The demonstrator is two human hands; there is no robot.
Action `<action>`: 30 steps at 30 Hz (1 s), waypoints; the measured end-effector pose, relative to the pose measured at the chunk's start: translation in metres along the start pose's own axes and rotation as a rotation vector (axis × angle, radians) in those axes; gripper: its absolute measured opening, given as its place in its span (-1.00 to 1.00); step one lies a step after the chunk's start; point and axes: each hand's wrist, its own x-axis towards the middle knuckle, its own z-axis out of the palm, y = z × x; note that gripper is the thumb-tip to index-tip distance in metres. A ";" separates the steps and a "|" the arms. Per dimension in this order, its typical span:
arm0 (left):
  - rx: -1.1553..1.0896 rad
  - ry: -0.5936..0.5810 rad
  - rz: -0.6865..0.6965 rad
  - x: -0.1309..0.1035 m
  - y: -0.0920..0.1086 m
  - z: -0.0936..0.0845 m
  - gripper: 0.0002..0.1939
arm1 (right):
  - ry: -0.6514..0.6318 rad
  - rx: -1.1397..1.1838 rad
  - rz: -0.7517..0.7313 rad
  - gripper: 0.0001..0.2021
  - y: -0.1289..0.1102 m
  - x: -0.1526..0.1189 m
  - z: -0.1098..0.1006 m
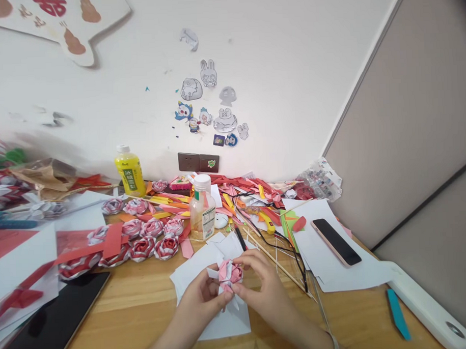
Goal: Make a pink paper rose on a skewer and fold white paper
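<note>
Between my two hands is a pink and white paper rose (230,272), held just above white paper sheets (230,325) on the wooden table. My left hand (202,295) grips it from the left, with fingers curled behind and the thumb at its lower edge. On the other side, my right hand (263,280) pinches the petals with thumb and fingertips. Loose white strip ends stick out at the rose's left and below. Part of its underside is hidden by my fingers.
Finished paper roses (143,248) lie to the left, near a tablet (50,323). Behind stand a clear bottle (202,211) and a yellow drink bottle (129,170) amid coloured paper strips. Thin sticks, cables and a phone (337,242) on paper lie to the right.
</note>
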 end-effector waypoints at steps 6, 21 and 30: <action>0.026 0.014 -0.008 -0.003 -0.002 0.000 -0.57 | -0.019 0.021 0.023 -0.77 0.003 0.000 0.000; 0.036 0.045 -0.059 -0.004 -0.001 0.001 -0.48 | -0.088 -0.422 -0.309 -0.70 -0.005 -0.001 -0.010; 0.072 0.009 -0.026 -0.002 -0.005 0.000 -0.54 | -0.060 -0.558 -0.396 -0.72 0.000 -0.001 -0.007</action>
